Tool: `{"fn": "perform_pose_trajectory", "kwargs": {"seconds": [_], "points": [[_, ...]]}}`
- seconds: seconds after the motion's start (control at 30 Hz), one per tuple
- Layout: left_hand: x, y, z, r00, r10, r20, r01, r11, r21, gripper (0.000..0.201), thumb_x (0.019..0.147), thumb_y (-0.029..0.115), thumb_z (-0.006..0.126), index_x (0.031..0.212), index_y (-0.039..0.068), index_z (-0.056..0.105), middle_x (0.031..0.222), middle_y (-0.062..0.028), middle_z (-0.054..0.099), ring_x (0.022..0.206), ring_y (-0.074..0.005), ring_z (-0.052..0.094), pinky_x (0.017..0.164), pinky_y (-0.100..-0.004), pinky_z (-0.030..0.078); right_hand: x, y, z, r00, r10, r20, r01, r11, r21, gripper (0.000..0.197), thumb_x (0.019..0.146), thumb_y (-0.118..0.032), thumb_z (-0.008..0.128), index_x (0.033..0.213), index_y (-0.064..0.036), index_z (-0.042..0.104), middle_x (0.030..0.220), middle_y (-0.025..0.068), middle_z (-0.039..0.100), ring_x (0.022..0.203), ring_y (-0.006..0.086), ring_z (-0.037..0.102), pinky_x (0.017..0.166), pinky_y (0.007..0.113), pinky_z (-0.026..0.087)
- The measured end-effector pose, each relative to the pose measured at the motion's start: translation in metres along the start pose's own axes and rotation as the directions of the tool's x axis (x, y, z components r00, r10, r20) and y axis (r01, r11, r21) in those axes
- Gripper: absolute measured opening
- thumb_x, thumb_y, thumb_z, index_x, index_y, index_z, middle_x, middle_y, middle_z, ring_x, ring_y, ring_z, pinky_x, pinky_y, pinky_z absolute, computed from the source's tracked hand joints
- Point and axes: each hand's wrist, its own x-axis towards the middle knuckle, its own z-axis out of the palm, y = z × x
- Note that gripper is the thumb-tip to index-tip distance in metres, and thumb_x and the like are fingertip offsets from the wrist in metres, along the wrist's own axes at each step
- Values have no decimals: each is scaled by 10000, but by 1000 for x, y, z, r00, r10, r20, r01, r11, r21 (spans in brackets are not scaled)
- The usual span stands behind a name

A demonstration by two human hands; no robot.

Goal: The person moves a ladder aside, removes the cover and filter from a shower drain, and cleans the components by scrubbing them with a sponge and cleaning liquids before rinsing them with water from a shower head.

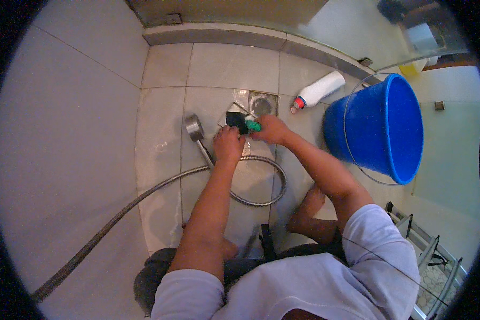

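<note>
Over the tiled floor my hands are close together beside a square floor drain (pixel 262 104), which has no cover over it. My left hand (pixel 229 144) has its fingers curled at the near edge of a small tilted square plate (pixel 239 108), which looks like the drain cover. A dark, flat piece (pixel 236 121) lies against the plate; I cannot tell its kind. In my right hand (pixel 271 130), closed, is a crumpled-looking green scrubber (pixel 253 126). A metal shower head (pixel 194 128) lies left of my left hand, its handle partly hidden by my forearm.
The shower hose (pixel 258 202) loops under my forearms and runs off to the lower left. A white bottle with a red cap (pixel 321 89) lies beyond the drain. A blue bucket (pixel 357 125) is at the right, near a metal ladder (pixel 429 250). A low curb (pixel 224 36) bounds the far side.
</note>
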Motion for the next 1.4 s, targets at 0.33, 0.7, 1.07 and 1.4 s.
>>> {"fn": "perform_pose_trajectory", "kwargs": {"seconds": [0.33,0.7,1.07,1.4], "points": [[1,-9,-9,938,130,-320,-115,991,66,185,682,236,658,795,97,617,1056,-76,525,1099,-253,416,927,-425,304,-11,-2,-24,992,-3,127,19,992,-124,481,661,-468,657,898,-51,617,860,193,618,794,353,600,731,435,469],[8,-19,-2,948,188,-256,-170,981,93,213,680,208,630,853,86,610,1026,-96,542,1064,-270,443,940,-434,307,-16,-15,1,999,-26,40,30,995,-92,498,670,-476,642,935,-60,582,909,170,609,868,355,575,756,445,456],[5,-17,-8,945,217,-244,-148,951,272,233,682,230,627,849,77,576,889,-88,550,901,-276,502,864,-420,356,-20,-17,15,998,20,63,-19,1000,-14,432,709,-451,602,884,-57,594,853,192,603,826,364,574,736,435,459],[4,-19,-11,987,80,-140,-72,996,60,277,673,186,666,896,62,559,939,-103,522,923,-288,492,801,-386,424,-19,-20,24,998,-43,42,41,998,38,484,709,-484,585,907,-43,591,881,174,595,841,352,573,729,443,455]]}}
